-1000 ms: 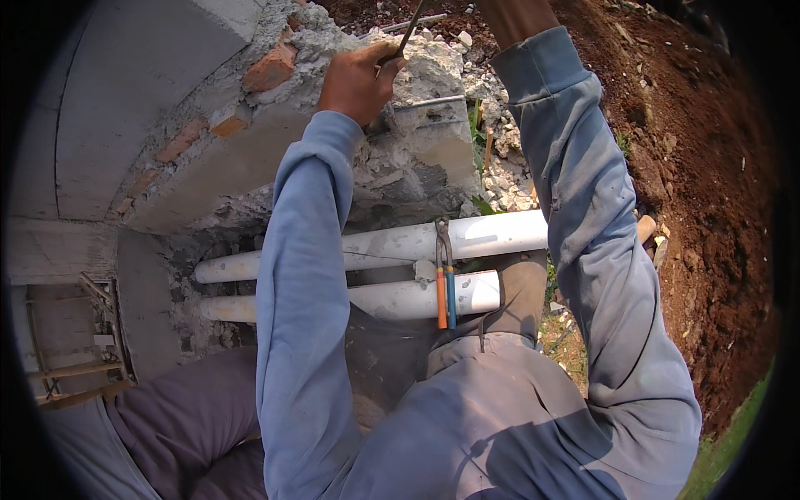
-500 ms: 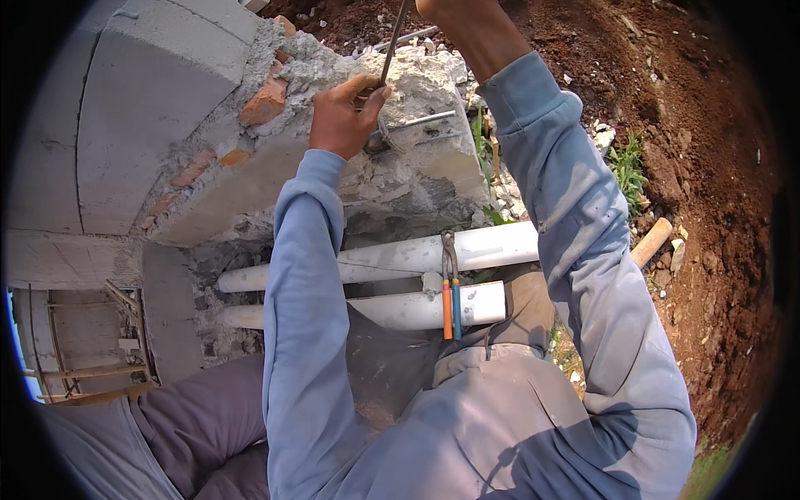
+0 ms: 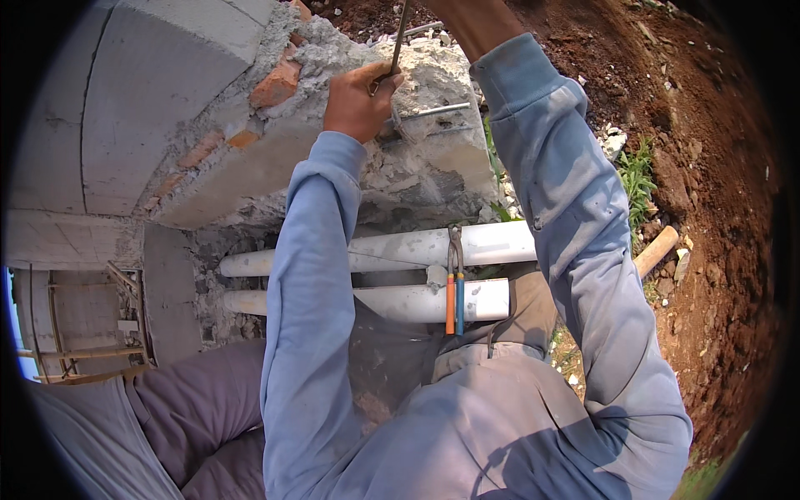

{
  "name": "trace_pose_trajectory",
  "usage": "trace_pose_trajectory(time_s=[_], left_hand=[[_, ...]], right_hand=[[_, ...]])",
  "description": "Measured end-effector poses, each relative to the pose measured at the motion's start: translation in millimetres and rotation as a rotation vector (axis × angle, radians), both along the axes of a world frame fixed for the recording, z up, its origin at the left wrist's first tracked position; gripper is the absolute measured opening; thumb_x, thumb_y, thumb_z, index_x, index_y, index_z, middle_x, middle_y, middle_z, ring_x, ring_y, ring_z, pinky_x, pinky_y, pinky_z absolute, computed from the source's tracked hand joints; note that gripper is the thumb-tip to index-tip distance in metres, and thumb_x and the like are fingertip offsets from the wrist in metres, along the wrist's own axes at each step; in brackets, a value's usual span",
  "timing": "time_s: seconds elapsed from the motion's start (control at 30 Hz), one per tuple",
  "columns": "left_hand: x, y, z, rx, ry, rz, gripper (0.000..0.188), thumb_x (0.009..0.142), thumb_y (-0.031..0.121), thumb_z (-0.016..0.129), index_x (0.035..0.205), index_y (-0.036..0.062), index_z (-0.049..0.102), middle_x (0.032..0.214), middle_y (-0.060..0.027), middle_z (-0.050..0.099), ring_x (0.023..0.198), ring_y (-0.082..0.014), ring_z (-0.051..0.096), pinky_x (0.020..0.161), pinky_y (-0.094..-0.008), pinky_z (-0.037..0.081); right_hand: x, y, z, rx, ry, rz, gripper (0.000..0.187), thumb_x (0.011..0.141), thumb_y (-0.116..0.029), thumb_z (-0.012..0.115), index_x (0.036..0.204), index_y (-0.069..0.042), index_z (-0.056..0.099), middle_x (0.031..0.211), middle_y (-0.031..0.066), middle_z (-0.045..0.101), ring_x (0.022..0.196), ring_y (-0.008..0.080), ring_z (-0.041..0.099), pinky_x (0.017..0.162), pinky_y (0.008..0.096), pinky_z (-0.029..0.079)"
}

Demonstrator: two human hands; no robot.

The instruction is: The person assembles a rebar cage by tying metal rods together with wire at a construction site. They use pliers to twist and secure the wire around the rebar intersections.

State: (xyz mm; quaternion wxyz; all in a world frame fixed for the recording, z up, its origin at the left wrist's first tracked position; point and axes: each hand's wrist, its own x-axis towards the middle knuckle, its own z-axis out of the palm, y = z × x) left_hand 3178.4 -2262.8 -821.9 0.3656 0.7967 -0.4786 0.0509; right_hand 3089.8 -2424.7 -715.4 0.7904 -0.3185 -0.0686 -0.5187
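My left hand (image 3: 357, 104) is closed, thumb and fingers pinching a thin dark metal rod (image 3: 402, 33) at the broken end of a concrete beam (image 3: 437, 71). The rod stands nearly upright, slightly tilted, and its upper part runs out past the top edge. Of my right arm, the blue-grey sleeve (image 3: 533, 108) and bare wrist show; the hand itself is cut off by the top edge. Just below my left hand, a short steel bar (image 3: 442, 109) juts along the rough concrete. Pincers with one orange and one blue handle (image 3: 459, 304) hang across two white pipes.
The upper white pipe (image 3: 400, 247) and lower white pipe (image 3: 400, 302) run below the beam. Orange brick pieces (image 3: 277, 83) sit in the mortar. Another person's trousers (image 3: 200, 404) appear lower left. Red soil (image 3: 717, 275) and a wooden stick (image 3: 656, 252) lie right.
My left hand, still on the rod, sits slightly higher and further right in the view. My right hand has slipped out past the top edge. The surroundings have shifted slightly.
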Motion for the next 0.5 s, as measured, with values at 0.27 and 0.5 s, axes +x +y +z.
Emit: trace_pose_trajectory(time_s=[0.27,0.5], left_hand=[[-7,8,-10,-0.016,-0.144,0.019,0.020,0.085,0.016,0.071,0.100,0.0028,0.072,0.088,-0.0122,0.072,0.078,-0.0214,0.070,0.070,-0.0302,0.054],[4,-9,-20,-0.094,-0.350,-0.002,0.023,0.083,0.015,0.072,0.102,0.0036,0.068,0.090,-0.0122,0.071,0.081,-0.0249,0.071,0.071,-0.0343,0.055]], right_hand=[[0,-9,-12,-0.117,-0.134,0.165,0.051,0.102,-0.053,0.031,0.069,-0.016,0.039,0.052,-0.0065,0.024,0.042,0.0082,0.022,0.040,0.0252,0.020],[5,-25,-9,-0.084,-0.143,0.155,0.047,0.102,-0.051,0.036,0.071,-0.015,0.041,0.054,-0.0064,0.025,0.044,0.0081,0.023,0.042,0.0249,0.022]])
